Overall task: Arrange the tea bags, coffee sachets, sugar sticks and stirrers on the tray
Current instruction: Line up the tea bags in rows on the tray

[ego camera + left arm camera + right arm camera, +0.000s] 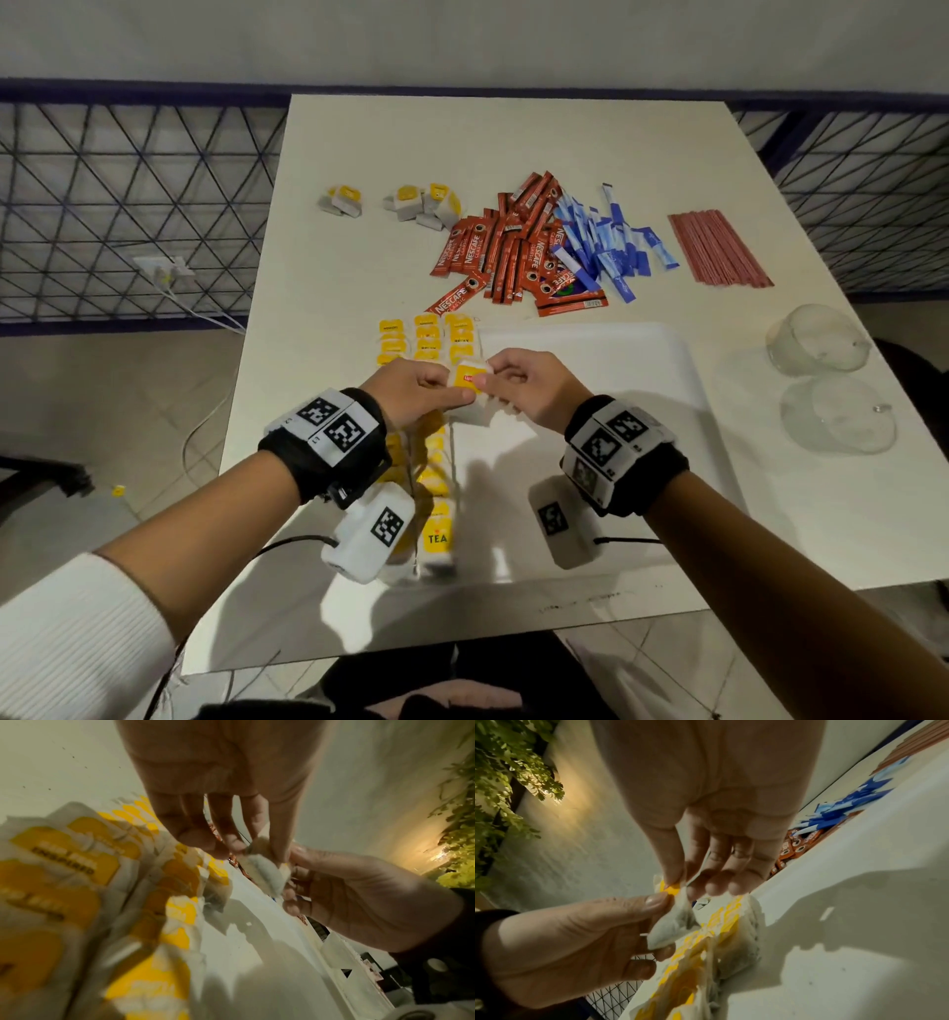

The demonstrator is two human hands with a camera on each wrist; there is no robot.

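We find both grips, left hand (411, 388) and right hand (524, 388), pinching one yellow-tagged white paper tea bag (470, 380) above the white plastic tray's (590, 349) left edge, rows directly beneath.

The tea bag (470, 383) is seen to be of thin white filter paper, matt and slightly fibrous, with a glossy yellow paper tag. The coffee sachets (506, 246) are formed of shiny red foil-like film. The sugar sticks (611, 241) are wrapped in blue-and-white paper. The stirrers (719, 246) are shown in a matt reddish finish; their material cannot be determined. The tray (616, 360) is of smooth white plastic. The table (513, 139) has a smooth, matt, off-white top.
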